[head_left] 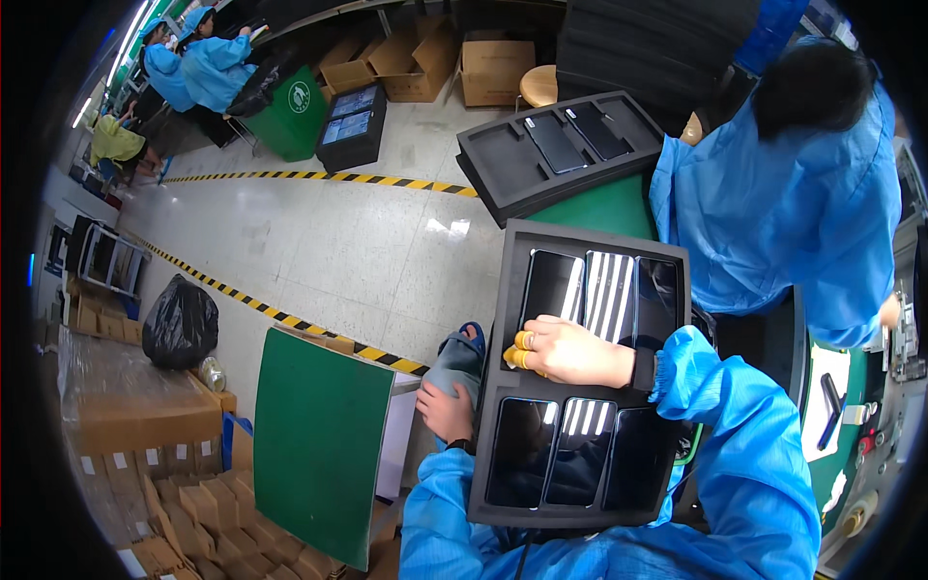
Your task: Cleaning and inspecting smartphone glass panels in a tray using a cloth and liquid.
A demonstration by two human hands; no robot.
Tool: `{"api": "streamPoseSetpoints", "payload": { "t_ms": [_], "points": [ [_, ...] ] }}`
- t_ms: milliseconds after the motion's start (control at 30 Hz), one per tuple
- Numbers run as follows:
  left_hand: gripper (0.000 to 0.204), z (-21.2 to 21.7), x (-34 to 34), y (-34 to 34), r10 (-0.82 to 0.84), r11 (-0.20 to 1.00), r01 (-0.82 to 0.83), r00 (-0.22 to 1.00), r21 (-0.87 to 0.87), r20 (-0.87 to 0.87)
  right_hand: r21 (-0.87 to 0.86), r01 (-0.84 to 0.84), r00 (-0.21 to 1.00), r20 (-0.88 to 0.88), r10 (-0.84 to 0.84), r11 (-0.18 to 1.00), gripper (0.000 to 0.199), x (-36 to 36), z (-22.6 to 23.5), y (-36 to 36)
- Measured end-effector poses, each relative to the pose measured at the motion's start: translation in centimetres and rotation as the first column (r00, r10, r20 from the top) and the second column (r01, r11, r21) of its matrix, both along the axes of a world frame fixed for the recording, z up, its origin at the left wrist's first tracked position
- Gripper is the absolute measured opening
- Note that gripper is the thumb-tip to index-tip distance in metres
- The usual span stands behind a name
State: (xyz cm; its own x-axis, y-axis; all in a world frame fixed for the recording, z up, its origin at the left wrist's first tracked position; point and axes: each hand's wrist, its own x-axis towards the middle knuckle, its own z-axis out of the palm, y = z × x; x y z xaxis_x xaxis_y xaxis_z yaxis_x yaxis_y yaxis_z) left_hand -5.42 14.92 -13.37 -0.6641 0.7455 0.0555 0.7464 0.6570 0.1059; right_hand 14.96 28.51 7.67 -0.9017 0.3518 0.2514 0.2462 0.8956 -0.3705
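Note:
A black foam tray (507, 319) with two rows of glossy dark phones (551, 285) lies in front of me, tilted over my lap. My right hand (570, 351), with yellow finger cots on the fingertips, rests on the tray's middle rib, fingertips near its left edge. My left hand (445, 411) grips the tray's left side from beneath, partly hidden by it. Both arms wear blue sleeves.
A second black tray (493, 159) holding two phones lies on a stack ahead. A person in a blue coat (783, 203) sits at the right by a green bench. A green board (319, 440) stands left, with cardboard boxes (145, 416), a black bag (179, 324) and striped floor tape.

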Motion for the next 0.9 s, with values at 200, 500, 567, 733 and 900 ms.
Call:
{"api": "streamPoseSetpoints", "payload": {
  "t_ms": [200,500,567,733,900],
  "points": [
    [0.055,0.0,0.0,0.0,0.004,1.0,-0.004,1.0,0.012,0.0,0.146,-0.223,0.974,0.07,0.215,0.964,0.01,1.6,0.6,0.1],
    [0.053,0.1,0.1,0.1,-0.003,1.0,0.003,1.0,0.025,-0.008,0.087,-0.251,0.964,0.107,0.241,0.964,0.009,4.1,-0.1,-0.9],
    [0.053,0.1,0.2,0.1,0.0,1.0,0.0,1.0,0.025,0.0,0.075,-0.215,0.97,0.136,0.204,0.974,0.01,5.3,-0.1,-1.3],
    [0.052,0.5,0.2,0.3,0.015,1.0,-0.015,0.999,-0.008,0.041,-0.162,-0.087,0.976,0.186,0.117,0.983,0.013,7.7,1.1,-1.1],
    [0.052,0.4,0.0,0.1,0.017,1.0,-0.017,0.999,0.001,0.039,-0.11,0.105,0.99,0.102,-0.094,0.988,0.025,10.6,2.9,0.2]
  ]
}}
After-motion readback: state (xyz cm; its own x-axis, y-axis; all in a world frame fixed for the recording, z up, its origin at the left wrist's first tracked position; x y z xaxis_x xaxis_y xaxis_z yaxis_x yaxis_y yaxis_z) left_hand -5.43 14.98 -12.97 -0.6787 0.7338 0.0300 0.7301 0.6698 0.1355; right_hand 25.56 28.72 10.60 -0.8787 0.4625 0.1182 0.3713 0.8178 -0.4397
